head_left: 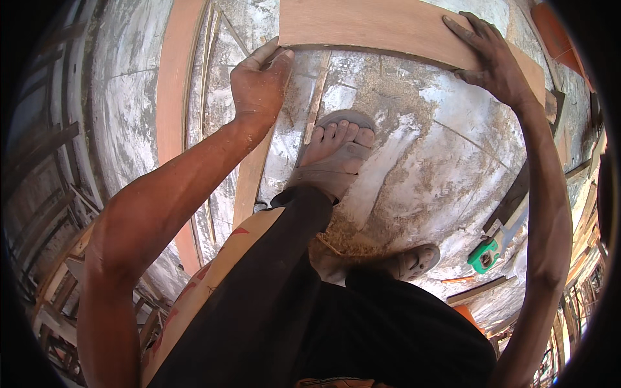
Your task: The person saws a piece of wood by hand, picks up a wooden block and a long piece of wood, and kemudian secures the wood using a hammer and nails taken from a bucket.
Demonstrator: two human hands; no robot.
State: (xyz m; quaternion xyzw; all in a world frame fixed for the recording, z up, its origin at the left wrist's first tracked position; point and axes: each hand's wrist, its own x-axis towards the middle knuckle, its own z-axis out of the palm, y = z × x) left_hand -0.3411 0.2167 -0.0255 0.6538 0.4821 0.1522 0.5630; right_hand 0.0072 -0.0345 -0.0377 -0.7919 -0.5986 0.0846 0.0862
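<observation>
A wide pale plywood board (pixel 369 24) lies across the top of the view. My left hand (pixel 257 81) is closed on its left end, thumb against the lower corner and fingers at the side edge. My right hand (pixel 485 61) grips the board toward its right end, fingers spread over the face and thumb at the lower edge. Beneath and beside my left hand a long narrow wooden board (pixel 252 187) runs toward me. Another long plywood strip (pixel 170 90) lies farther left, with thin sticks (pixel 207 97) alongside.
My sandalled feet stand on the stained, dusty floor (pixel 440 161). At the lower right lie a handsaw with a green handle (pixel 485 255), an orange pencil (pixel 458 280) and dark wood strips (pixel 479 290). Piled timber (pixel 48 155) fills the far left, and more wood (pixel 576 258) the right edge.
</observation>
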